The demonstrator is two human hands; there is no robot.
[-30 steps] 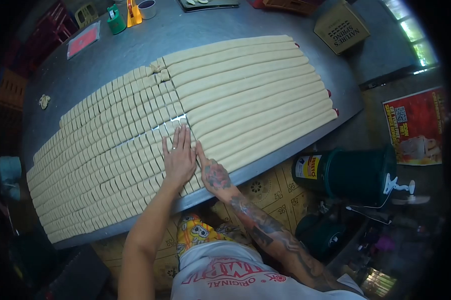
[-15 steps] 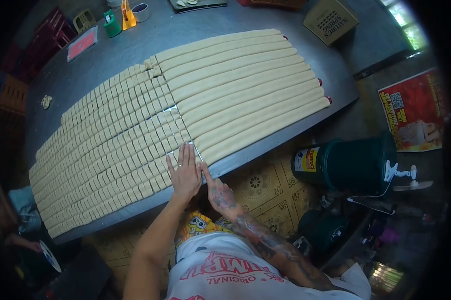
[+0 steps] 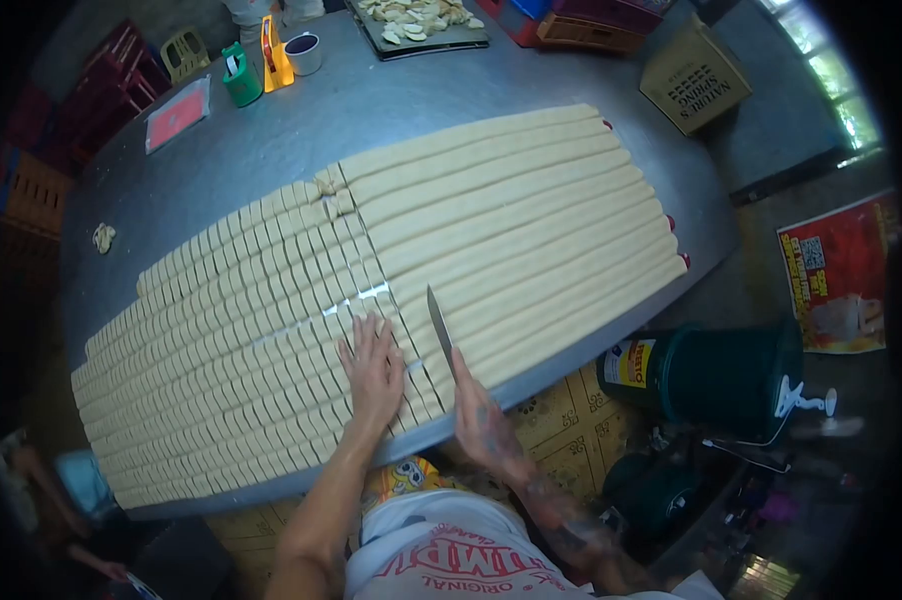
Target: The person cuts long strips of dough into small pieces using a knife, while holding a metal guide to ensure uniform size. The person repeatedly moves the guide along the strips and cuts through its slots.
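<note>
My right hand (image 3: 479, 420) grips a knife (image 3: 440, 322), its blade pointing away from me over the long dough ropes (image 3: 501, 215), just right of the last cut line. My left hand (image 3: 374, 382) lies with fingers outstretched on the cut dough pieces (image 3: 221, 350), to the left of the knife. The ropes run side by side across the right half of the metal table (image 3: 391, 95); on the left half they are sliced into rows of short pieces. Narrow gaps between rows show shiny metal near my left fingertips.
At the far side stand a tray of pale pieces (image 3: 418, 22), a cup (image 3: 303, 54), a yellow holder (image 3: 275, 55) and a green tape dispenser (image 3: 241, 75). A cardboard box (image 3: 695, 78) is at the back right. Beside the table's right edge sits a dark green bucket (image 3: 726, 375). Another person's arm (image 3: 56, 490) shows at lower left.
My right hand has moved right, away from my left hand, and the knife blade now shows clearly over the ropes. My left hand remains on the dough. The view has shifted, showing more of the table's far side.
</note>
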